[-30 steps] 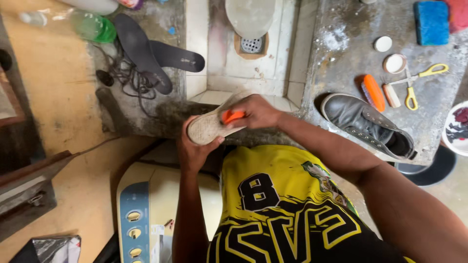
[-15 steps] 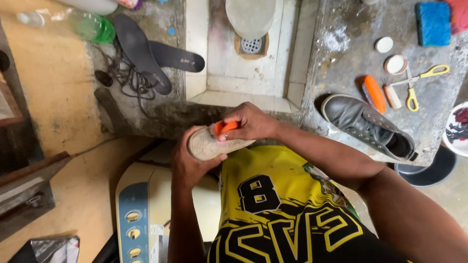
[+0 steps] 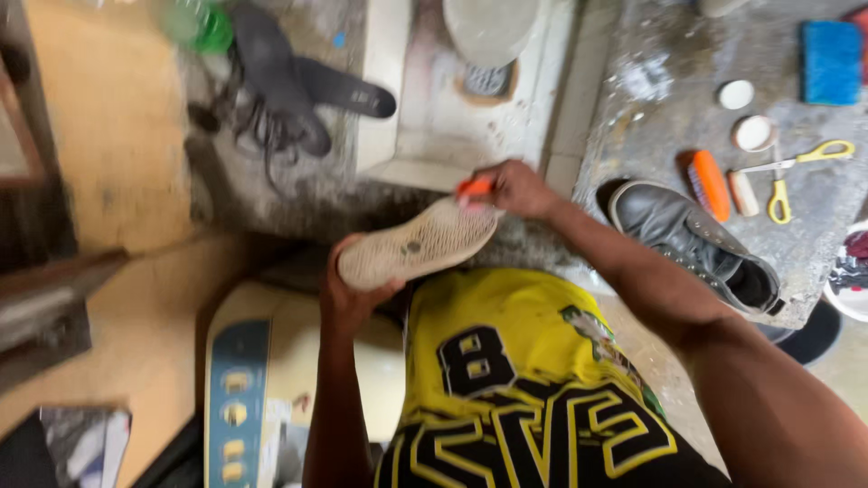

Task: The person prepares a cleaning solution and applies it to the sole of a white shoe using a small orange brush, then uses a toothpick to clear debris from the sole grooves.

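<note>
Orange brush (image 3: 474,187), gripped in the right hand's (image 3: 517,188) curled fingers, touches the upturned shoe sole (image 3: 418,244) at frame centre; left hand (image 3: 354,287) fingers wrap its heel.

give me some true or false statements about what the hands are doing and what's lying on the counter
1. The left hand holds a shoe with its sole turned up. True.
2. The right hand grips a pair of scissors. False: it holds a small orange brush at the end of the sole; the yellow-handled scissors lie on the counter.
3. A dark grey shoe rests on the counter edge beside an orange brush. True.
4. The blue sponge sits inside the dark grey shoe. False: it lies apart, at the far right of the counter.
5. Two dark insoles lie on the far left surface. True.
</note>
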